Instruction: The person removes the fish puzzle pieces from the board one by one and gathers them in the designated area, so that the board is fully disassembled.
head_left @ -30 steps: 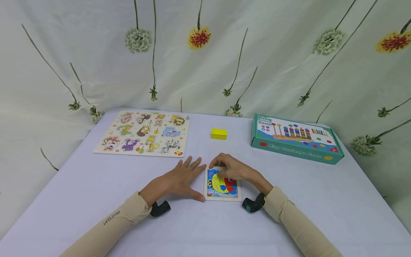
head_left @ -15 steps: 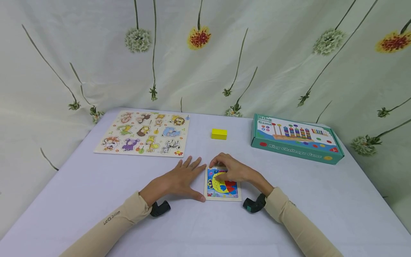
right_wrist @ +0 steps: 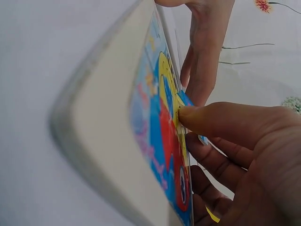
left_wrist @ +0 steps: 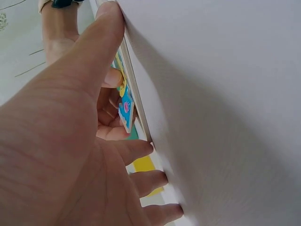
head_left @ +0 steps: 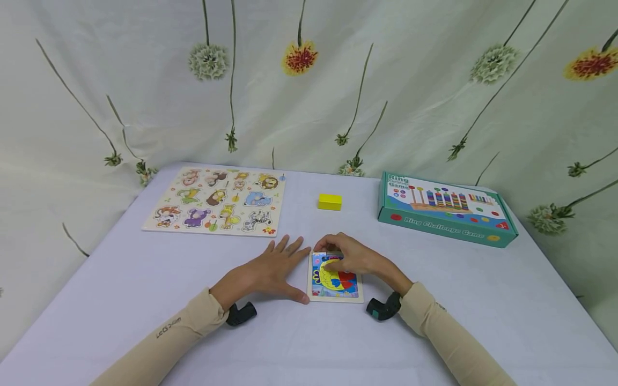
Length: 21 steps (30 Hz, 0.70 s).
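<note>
A small square fish puzzle (head_left: 333,294) in a pale wooden frame lies flat before me. My left hand (head_left: 276,271) is spread on the table at its left side, thumb and index fingertips at the frame's edge. From the right, my right hand (head_left: 354,254) reaches over the top and pinches a puzzle piece (left_wrist: 126,109) at the upper left corner. That blue and yellow piece stands tilted up out of the frame in the left wrist view. In the right wrist view the thumb (right_wrist: 211,117) presses its yellow part; the hand hides some of the fish.
Beyond the hands stands a yellow block (head_left: 330,202). An animal puzzle board (head_left: 219,201) lies at the back left. The green Ring Challenge Game box (head_left: 446,209) sits at the back right, before a flowered cloth (head_left: 410,80).
My right thumb has drawn left across the fish, and the upper left piece has tipped up in the fingers. The left hand has stayed in place.
</note>
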{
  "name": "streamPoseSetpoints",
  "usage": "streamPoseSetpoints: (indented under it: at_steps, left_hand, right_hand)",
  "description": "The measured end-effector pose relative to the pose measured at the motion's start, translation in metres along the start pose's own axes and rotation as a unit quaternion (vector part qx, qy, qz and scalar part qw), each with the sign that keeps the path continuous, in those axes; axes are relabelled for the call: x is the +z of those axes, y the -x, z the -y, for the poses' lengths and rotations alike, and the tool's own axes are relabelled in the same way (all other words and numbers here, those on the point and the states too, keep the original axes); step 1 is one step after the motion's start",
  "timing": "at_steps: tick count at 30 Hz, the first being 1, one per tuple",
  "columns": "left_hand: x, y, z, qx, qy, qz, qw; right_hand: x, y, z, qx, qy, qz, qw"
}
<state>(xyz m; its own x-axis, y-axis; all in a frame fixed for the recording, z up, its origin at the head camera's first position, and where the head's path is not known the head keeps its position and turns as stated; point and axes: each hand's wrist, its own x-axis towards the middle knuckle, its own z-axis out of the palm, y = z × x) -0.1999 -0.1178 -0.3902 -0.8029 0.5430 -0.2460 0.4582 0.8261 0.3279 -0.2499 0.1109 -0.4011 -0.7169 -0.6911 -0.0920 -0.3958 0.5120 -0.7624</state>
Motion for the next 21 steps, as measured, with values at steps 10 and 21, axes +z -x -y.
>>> streamPoseSetpoints:
  at_steps: [10, 21]
  left_hand:
    - [0.0001, 0.0002, 0.0004, 0.001, -0.002, 0.005, 1.0000]
    - [0.0004, 0.0000, -0.0005, -0.004, 0.004, 0.007, 1.0000]
  right_hand:
    - [0.0001, 0.0018, 0.0010, -0.006, 0.020, -0.007, 0.9998]
    - [-0.0022, 0.0035, -0.0027, -0.020, -0.004, -0.017, 0.9997]
